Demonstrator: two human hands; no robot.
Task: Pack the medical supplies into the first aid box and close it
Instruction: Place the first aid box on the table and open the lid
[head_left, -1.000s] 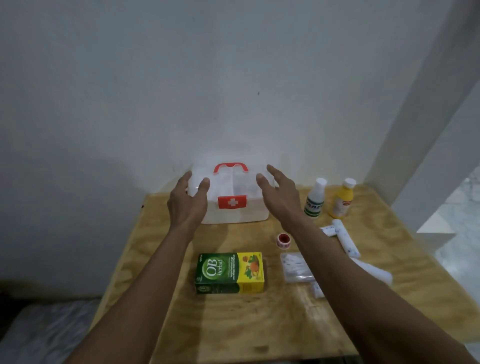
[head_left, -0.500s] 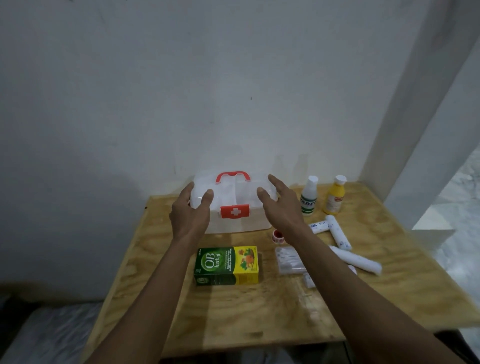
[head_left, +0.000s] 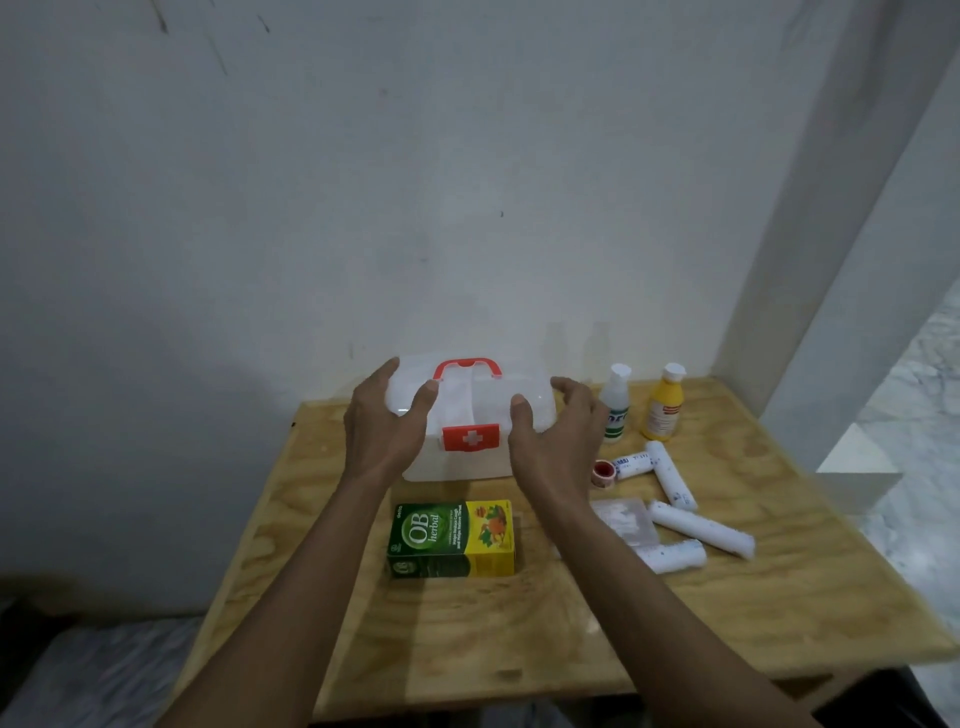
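A plain white wall rises behind our plywood table (head_left: 727, 597), and the first aid box (head_left: 470, 415) sits at its far edge, close to that wall, lid down and red cross latch (head_left: 471, 437) facing us. We hold the translucent lid at both ends: our left hand (head_left: 382, 426) curls over its left corner, thumb on the front and fingers wrapped over the top, and our right hand (head_left: 558, 431) does the same on the right, thumb pressed to the front edge. We judge this two-sided hold is there to steady or lift the lid, since nothing is packed yet and the red handle (head_left: 467, 366) lies untouched between our hands.

The supplies lie outside the box. The green-and-yellow OB herbal carton (head_left: 451, 538) lies flat just in front. To the right stand a white bottle (head_left: 615, 402) and a yellow bottle (head_left: 664, 402), with a red tape roll (head_left: 604, 474) and several white bandage rolls (head_left: 698, 530) scattered nearer us.

Our right forearm covers part of a clear packet (head_left: 628, 522), whose contents we cannot read. The white bottle's label is partly hidden behind our fingers, and we cannot tell whether the latch is fastened.
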